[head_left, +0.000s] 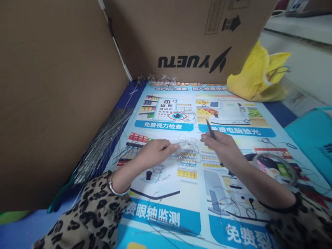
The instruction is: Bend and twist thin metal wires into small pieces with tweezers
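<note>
My left hand [158,152] is closed in a pinch on the edge of a thin wire piece [189,150] bent into several round loops. In my right hand [222,144] is a slim dark tool [209,127], its pointed end showing above the fingers; its exact kind cannot be made out. The two hands are apart, with the looped wire between them nearer the left. Below them, loose straight wires [172,228] and curled wire bits [234,207] lie on a printed poster sheet [203,198].
Tall cardboard panels [175,30] stand at the back and left. A bundle of straight wires [98,149] lies along the left panel. More curled wire pieces [162,78] sit at the far edge. At right are a yellow bag [255,78], a turquoise bag [321,142] and a wire coil [292,171].
</note>
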A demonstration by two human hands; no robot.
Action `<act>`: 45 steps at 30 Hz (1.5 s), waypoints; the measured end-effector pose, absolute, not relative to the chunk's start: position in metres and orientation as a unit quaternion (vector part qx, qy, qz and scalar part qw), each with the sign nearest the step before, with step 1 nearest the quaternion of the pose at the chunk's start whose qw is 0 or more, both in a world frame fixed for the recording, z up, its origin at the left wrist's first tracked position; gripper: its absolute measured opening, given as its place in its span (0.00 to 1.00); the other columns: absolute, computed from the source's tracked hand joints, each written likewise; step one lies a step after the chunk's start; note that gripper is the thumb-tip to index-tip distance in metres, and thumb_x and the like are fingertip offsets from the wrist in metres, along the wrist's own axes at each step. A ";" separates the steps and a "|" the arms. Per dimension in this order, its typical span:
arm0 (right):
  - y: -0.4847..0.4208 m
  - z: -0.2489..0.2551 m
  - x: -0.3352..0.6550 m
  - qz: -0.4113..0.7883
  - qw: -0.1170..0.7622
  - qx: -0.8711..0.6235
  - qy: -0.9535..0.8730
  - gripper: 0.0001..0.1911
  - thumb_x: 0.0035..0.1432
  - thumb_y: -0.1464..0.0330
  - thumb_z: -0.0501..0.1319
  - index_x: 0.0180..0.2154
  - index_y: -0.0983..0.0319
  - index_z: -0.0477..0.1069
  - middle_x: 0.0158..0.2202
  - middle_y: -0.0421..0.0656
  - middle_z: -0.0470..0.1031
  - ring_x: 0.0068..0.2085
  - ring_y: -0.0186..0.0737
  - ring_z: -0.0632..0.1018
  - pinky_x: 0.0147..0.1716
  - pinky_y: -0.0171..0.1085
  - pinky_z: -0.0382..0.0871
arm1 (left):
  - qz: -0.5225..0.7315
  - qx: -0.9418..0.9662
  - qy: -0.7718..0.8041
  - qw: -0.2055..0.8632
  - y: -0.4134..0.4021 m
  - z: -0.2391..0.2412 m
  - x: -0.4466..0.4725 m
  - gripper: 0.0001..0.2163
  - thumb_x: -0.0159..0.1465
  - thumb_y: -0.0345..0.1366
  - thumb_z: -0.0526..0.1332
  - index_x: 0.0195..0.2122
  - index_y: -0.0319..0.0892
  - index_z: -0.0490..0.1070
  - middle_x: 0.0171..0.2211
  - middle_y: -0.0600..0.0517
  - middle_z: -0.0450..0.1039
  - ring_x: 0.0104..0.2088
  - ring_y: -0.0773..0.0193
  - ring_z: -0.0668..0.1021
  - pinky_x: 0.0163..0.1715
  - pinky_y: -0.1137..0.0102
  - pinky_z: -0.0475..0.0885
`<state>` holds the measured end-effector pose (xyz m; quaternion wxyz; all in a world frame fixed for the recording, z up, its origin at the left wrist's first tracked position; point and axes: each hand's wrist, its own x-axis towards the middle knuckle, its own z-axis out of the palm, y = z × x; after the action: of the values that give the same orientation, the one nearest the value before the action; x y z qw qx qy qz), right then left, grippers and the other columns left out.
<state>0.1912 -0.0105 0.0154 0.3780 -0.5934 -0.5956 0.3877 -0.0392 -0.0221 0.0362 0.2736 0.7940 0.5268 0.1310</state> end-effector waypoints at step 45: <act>-0.009 0.012 0.190 0.316 0.317 -0.603 -0.660 0.11 0.49 0.57 0.57 0.28 0.58 0.68 0.21 0.37 0.65 0.25 0.35 0.66 0.25 0.34 0.60 | -0.094 0.899 0.417 0.094 -0.061 0.068 -0.051 0.08 0.58 0.33 0.52 0.27 0.40 0.69 0.28 0.48 0.73 0.26 0.63 0.73 0.24 0.70 0.60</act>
<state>0.1897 -0.0092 0.0119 0.3171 -0.6029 -0.6603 0.3163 -0.0513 -0.0611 0.0675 0.0939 0.8990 0.4172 -0.0940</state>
